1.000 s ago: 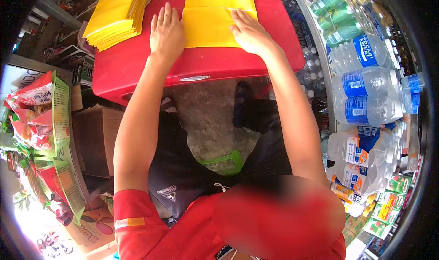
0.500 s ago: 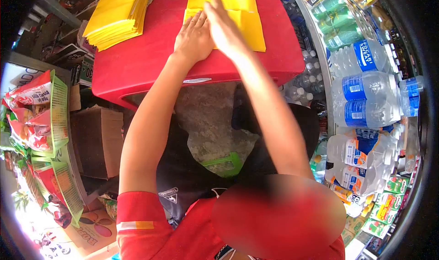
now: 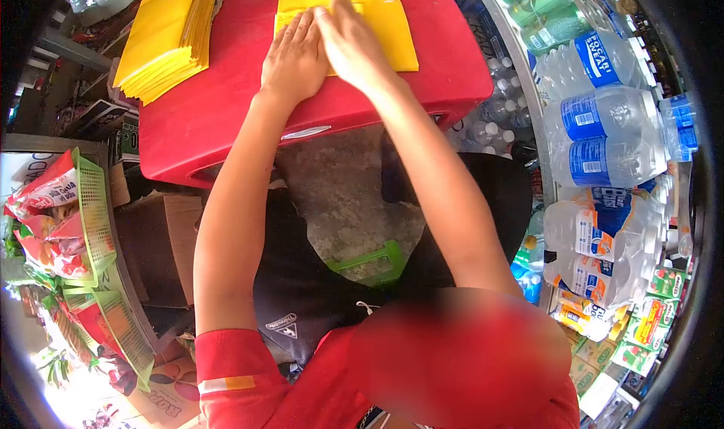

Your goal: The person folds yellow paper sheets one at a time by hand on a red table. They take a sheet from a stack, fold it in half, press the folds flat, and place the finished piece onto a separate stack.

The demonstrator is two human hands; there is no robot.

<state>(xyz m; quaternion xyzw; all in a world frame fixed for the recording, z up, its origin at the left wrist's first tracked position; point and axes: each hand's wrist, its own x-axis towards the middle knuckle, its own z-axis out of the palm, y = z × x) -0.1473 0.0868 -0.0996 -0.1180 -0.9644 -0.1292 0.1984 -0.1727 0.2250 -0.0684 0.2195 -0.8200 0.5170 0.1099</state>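
Both hands, left (image 3: 296, 58) and right (image 3: 353, 43), lie flat and spread, touching, on a yellow sheet (image 3: 392, 22) cut off at the top; green baskets (image 3: 94, 218) hold snack bags (image 3: 45, 195).

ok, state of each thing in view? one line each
left hand: flat, palm down on the yellow sheet
right hand: flat on the same sheet, touching the left hand
yellow sheet: lying flat on the red table, pressed by both hands
yellow stack: piled, untouched, left of the hands
red table: upright
water bottles: capped, lying stacked
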